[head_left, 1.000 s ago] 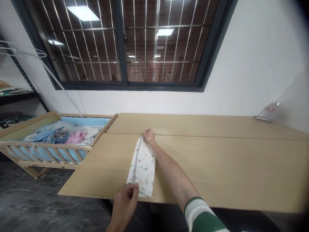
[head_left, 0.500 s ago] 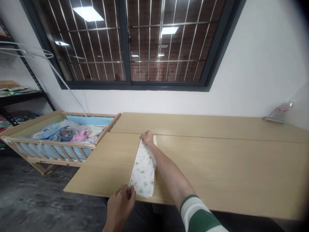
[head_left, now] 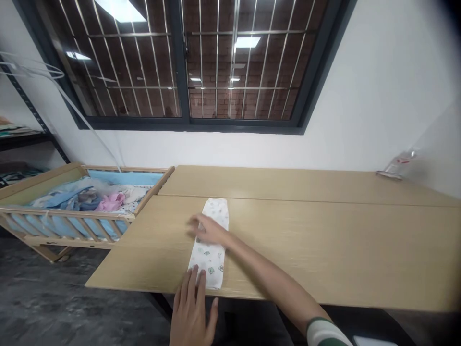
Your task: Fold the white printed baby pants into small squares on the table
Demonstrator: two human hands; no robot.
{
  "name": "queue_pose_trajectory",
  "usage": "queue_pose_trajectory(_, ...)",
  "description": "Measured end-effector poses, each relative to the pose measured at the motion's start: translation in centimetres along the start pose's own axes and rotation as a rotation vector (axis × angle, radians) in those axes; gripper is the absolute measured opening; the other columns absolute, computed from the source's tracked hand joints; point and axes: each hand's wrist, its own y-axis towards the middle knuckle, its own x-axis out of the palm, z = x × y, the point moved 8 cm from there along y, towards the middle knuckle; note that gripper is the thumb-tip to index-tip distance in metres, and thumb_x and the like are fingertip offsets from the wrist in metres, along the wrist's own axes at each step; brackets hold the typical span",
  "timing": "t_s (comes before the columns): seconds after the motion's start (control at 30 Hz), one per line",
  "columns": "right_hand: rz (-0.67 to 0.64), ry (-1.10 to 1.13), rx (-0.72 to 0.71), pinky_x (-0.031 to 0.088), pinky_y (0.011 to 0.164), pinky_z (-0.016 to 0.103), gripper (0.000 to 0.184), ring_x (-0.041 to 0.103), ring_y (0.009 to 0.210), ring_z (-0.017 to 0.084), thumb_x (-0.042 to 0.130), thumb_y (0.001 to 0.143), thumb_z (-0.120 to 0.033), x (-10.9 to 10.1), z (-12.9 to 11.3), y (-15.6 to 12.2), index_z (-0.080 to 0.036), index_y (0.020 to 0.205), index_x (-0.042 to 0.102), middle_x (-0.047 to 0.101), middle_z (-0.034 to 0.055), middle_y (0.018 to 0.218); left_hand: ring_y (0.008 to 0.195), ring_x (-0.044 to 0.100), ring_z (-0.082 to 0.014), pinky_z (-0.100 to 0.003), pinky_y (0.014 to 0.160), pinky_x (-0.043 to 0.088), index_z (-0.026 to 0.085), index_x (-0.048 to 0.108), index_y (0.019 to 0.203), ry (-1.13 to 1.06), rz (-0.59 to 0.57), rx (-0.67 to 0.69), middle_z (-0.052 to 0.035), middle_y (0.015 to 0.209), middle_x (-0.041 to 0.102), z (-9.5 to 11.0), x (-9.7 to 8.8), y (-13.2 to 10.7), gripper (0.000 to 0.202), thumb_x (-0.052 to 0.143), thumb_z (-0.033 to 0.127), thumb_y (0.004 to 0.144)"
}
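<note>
A white cloth (head_left: 211, 257) with a small green and grey print lies folded into a long strip on the wooden table, its near end close to the front edge. My left hand (head_left: 192, 302) rests at the near left corner of the strip, fingers stretched out and fingertips touching the fabric. Across the middle of the strip reaches my right hand (head_left: 211, 230), blurred by motion, with its loosely bent fingers apart toward the left edge. Nothing shows between those fingers. Whether they touch the cloth I cannot tell.
Left of the table (head_left: 306, 240) stands a wooden crib (head_left: 72, 216) with blue lining, holding blue, pink and white fabrics. A clear plastic bag (head_left: 398, 166) lies at the back right by the wall. A barred window (head_left: 183, 72) is above, and a black shelf (head_left: 21, 142) stands far left.
My right hand has let go of the cloth's far end and moved nearer, over its middle. My left hand has opened from a pinch and lies flat. The view has shifted slightly.
</note>
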Motion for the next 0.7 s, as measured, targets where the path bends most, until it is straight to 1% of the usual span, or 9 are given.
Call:
queue_pose_trajectory(0.07, -0.209, -0.037, -0.139, 0.041, 0.113, 0.04, 0.045, 0.054, 0.135, 0.024, 0.059, 0.099, -0.038, 2.1, -3.7, -3.0, -0.02, 0.14, 0.055, 0.059, 0.0135, 0.145, 0.136, 0.05, -0.0336, -0.043, 0.099, 0.044, 0.012, 0.05, 0.145, 0.087, -0.01, 0.007, -0.0188, 0.149, 0.054, 0.6, 0.7, -0.9, 0.057, 0.056, 0.035, 0.093)
queue_pose_trajectory(0.13, -0.352, -0.057, -0.235, 0.03, 0.122, 0.039, 0.054, 0.038, 0.149, 0.023, 0.054, 0.102, -0.039, 3.6, -6.3, -5.8, -0.021, 0.152, 0.046, 0.044, 0.0129, 0.16, 0.136, 0.05, -0.0349, -0.046, 0.1, 0.042, 0.013, 0.054, 0.14, 0.151, -0.006, 0.021, -0.0197, 0.145, 0.058, 0.7, 1.5, -1.9, 0.055, 0.057, 0.037, 0.091)
queue_pose_trajectory(0.2, -0.448, -0.075, -0.28, 0.022, 0.126, 0.039, 0.058, 0.027, 0.155, 0.022, 0.05, 0.104, -0.04, 4.7, -7.6, -7.8, -0.021, 0.157, 0.038, 0.032, 0.0125, 0.166, 0.131, 0.054, -0.0352, -0.047, 0.101, 0.041, 0.015, 0.061, 0.131, 0.183, 0.004, 0.055, -0.0189, 0.137, 0.065, 0.6, 2.1, -2.9, 0.048, 0.059, 0.04, 0.09)
queue_pose_trajectory(0.23, -0.485, -0.085, -0.283, 0.02, 0.127, 0.039, 0.058, 0.023, 0.156, 0.022, 0.047, 0.105, -0.04, 5.1, -7.7, -8.6, -0.02, 0.159, 0.036, 0.03, 0.0124, 0.167, 0.128, 0.057, -0.0349, -0.047, 0.1, 0.041, 0.017, 0.064, 0.127, 0.188, 0.003, 0.075, -0.0178, 0.132, 0.068, 0.5, 2.4, -3.3, 0.045, 0.06, 0.042, 0.089)
queue_pose_trajectory(0.3, -0.542, -0.106, -0.267, 0.016, 0.128, 0.039, 0.059, 0.02, 0.157, 0.021, 0.042, 0.106, -0.042, 5.8, -7.4, -9.5, -0.021, 0.16, 0.033, 0.028, 0.0116, 0.167, 0.123, 0.06, -0.0346, -0.047, 0.1, 0.041, 0.019, 0.066, 0.123, 0.184, -0.009, 0.098, -0.0162, 0.126, 0.071, 0.3, 2.8, -3.7, 0.042, 0.062, 0.043, 0.088)
queue_pose_trajectory(0.4, -0.563, -0.137, -0.221, 0.013, 0.129, 0.041, 0.06, 0.018, 0.157, 0.021, 0.037, 0.108, -0.045, 6.0, -5.9, -9.6, -0.023, 0.162, 0.028, 0.026, 0.0097, 0.168, 0.129, 0.057, -0.0355, -0.047, 0.099, 0.042, 0.019, 0.063, 0.132, 0.162, -0.019, 0.083, -0.0175, 0.134, 0.067, 0.1, 2.7, -3.6, 0.048, 0.061, 0.04, 0.089)
queue_pose_trajectory(0.5, -0.533, -0.181, -0.17, 0.01, 0.129, 0.045, 0.062, 0.014, 0.158, 0.022, 0.036, 0.107, -0.05, 5.1, -3.8, -8.6, -0.025, 0.163, 0.025, 0.021, 0.0085, 0.169, 0.136, 0.052, -0.0341, -0.046, 0.1, 0.042, 0.021, 0.05, 0.149, 0.14, -0.054, 0.039, -0.0161, 0.146, 0.059, 0.1, 2.3, -3.0, 0.061, 0.058, 0.037, 0.09)
queue_pose_trajectory(0.57, -0.528, -0.217, -0.121, 0.007, 0.129, 0.046, 0.064, 0.011, 0.158, 0.023, 0.037, 0.106, -0.053, 4.4, -2.2, -7.7, -0.027, 0.163, 0.024, 0.017, 0.0071, 0.17, 0.136, 0.052, -0.0333, -0.045, 0.1, 0.042, 0.022, 0.043, 0.154, 0.128, -0.068, 0.022, -0.0155, 0.15, 0.055, 0.2, 2.1, -2.7, 0.067, 0.059, 0.036, 0.091)
queue_pose_trajectory(0.7, -0.504, -0.266, -0.026, 0.006, 0.128, 0.046, 0.064, 0.012, 0.158, 0.023, 0.038, 0.105, -0.057, 2.8, 1.6, -5.3, -0.033, 0.162, 0.026, 0.017, 0.0028, 0.17, 0.135, 0.053, -0.0338, -0.043, 0.098, 0.043, 0.022, 0.041, 0.155, 0.12, -0.069, 0.023, -0.0157, 0.153, 0.052, 0.3, 1.7, -2.3, 0.069, 0.06, 0.036, 0.09)
